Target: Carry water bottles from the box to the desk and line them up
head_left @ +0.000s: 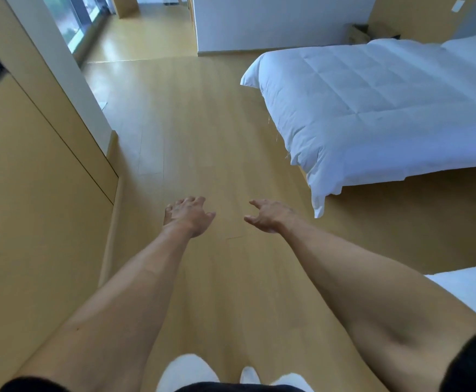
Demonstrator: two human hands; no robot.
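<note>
Both my arms stretch forward over the bare wooden floor. My left hand hangs with fingers curled apart and holds nothing. My right hand is beside it, a little to the right, fingers spread and empty too. No water bottles, box or desk show in this view.
A bed with a white quilted duvet fills the right side. A second white bed corner sits at the lower right. A tan wooden wall panel runs along the left. A white partition wall and a window lie farther ahead.
</note>
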